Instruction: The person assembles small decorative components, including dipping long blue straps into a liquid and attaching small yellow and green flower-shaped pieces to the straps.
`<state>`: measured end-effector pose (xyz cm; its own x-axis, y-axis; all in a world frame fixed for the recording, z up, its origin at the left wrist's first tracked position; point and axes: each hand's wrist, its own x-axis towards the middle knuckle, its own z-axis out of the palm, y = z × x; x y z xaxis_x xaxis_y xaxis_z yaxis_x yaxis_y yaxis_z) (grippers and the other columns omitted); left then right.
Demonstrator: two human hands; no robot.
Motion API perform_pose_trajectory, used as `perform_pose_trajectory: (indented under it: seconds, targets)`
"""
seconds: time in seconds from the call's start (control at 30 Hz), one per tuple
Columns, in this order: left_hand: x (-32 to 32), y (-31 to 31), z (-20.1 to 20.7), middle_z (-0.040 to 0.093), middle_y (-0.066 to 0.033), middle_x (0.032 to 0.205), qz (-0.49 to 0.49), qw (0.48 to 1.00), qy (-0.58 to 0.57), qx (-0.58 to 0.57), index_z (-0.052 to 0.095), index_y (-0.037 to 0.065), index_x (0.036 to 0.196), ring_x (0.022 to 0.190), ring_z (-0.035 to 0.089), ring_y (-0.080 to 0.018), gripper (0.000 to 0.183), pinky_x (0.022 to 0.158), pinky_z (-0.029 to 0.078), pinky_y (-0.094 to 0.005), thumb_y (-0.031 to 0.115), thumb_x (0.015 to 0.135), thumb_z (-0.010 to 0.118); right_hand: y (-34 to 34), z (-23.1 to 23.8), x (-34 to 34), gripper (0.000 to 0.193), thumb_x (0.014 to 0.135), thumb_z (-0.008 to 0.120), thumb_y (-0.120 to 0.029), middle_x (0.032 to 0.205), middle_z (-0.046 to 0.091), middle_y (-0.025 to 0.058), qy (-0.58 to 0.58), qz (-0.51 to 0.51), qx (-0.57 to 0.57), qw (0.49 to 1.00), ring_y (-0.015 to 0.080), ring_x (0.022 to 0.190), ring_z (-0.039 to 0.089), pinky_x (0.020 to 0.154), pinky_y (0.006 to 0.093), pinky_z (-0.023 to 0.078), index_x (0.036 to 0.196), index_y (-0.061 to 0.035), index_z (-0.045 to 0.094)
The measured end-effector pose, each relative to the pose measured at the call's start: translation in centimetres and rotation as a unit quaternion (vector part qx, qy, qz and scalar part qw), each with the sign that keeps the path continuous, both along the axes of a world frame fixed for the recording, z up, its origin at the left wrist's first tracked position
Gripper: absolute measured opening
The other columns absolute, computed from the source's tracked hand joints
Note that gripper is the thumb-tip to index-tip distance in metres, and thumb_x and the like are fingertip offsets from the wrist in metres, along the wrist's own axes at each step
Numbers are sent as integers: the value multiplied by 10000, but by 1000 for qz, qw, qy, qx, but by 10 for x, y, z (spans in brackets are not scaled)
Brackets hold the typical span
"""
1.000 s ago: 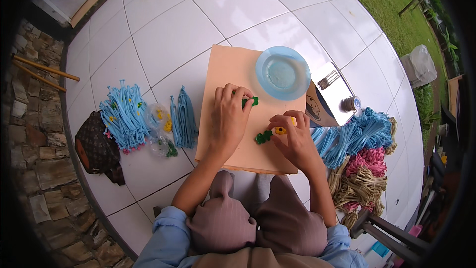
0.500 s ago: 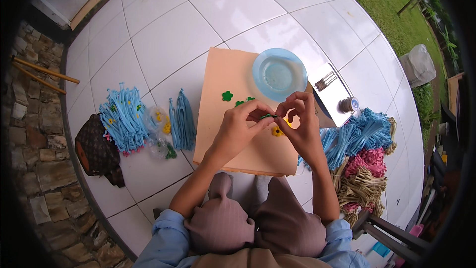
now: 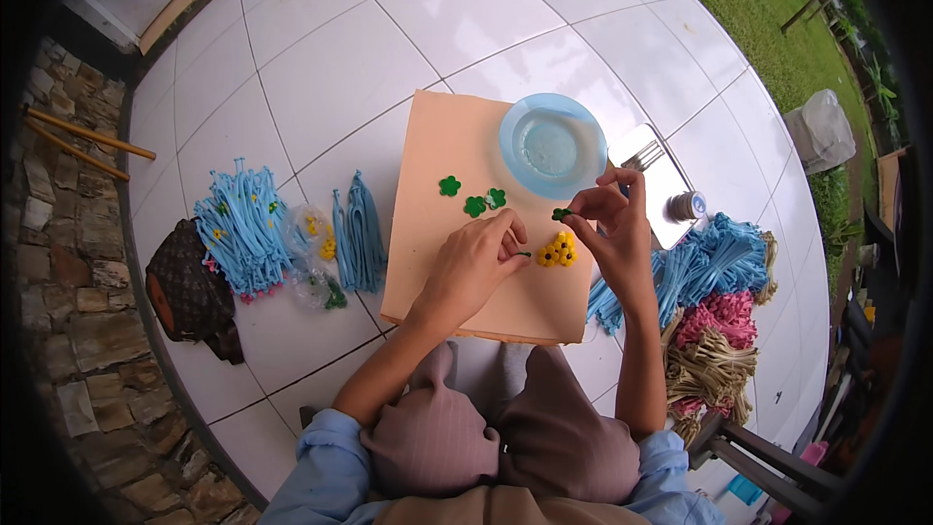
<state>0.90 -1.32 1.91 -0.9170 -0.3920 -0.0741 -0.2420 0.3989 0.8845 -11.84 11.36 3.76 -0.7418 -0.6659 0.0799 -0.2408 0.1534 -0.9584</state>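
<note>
- Left hand (image 3: pixel 476 267): thumb and fingers drawn into a pinch; a small green piece (image 3: pixel 526 254) protrudes at the fingertips, its remainder hidden.
- Right hand (image 3: pixel 614 233): thumb and index finger pinched on a green flower (image 3: pixel 561 215); other fingers raised. The two hands are apart, both over the board.
- Loose green flowers (image 3: pixel 474 206): three, lying beyond the left hand; two adjacent, the third offset to the left.
- Yellow flowers (image 3: pixel 557 251): dark-centred, grouped tightly between the hands.
- Work surface: rectangular peach board (image 3: pixel 420 151) on a white tile floor (image 3: pixel 330 58). The near edge lies just beyond the person's knees (image 3: pixel 432 437).
- Blue plate (image 3: pixel 510 151): overlaps the far right corner of the board and bounds the area beyond the right hand.
- Pale metallic tray (image 3: pixel 669 228): right of the plate; carries slim metal items (image 3: pixel 639 157) and a spool (image 3: pixel 686 205). The right hand partly masks it.
- Right side: blue bundles (image 3: pixel 719 258) near the board edge, with pink bundles (image 3: pixel 724 311) and beige bundles (image 3: pixel 714 360) behind.
- Left side: blue cords (image 3: pixel 360 238) beside the board edge; then a clear bag (image 3: pixel 309 287), a larger blue bunch (image 3: pixel 243 233) and a brown bag (image 3: pixel 190 282).
- Margins: peach surface shows between the left hand and the left edge; tile extends past the far edge; stonework (image 3: pixel 102 331) borders the floor at left, grass (image 3: pixel 739 0) at right.
</note>
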Motion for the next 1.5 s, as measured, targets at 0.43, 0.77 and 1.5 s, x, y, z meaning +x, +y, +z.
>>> perform_pose_trajectory:
  seconds: [0.43,0.77,1.5]
  targets:
    - [-9,2,9,572,-45,871,91,966,98,220,565,3,920,756,581,-91,165,650,496,-227,88,815,662,-6,0,12,379,798,610,42,880,624,117,-17,21,-5,1000,199,840,652,782,308,526,1075,-30,361]
    - [-4,-23,-8,616,-49,842,159,952,115,235,578,-12,943,722,580,-81,135,658,504,-208,36,825,622,-29,-14,-11,413,782,632,-394,1294,396,131,453,58,208,865,336,1191,346,984,507,281,1081,-112,586]
    - [-6,-25,-10,586,-69,842,185,908,168,336,479,36,968,756,603,-112,177,702,532,-247,37,842,603,-18,5,31,374,725,702,-198,1288,403,100,436,11,118,892,333,1149,369,965,500,321,1082,-183,591]
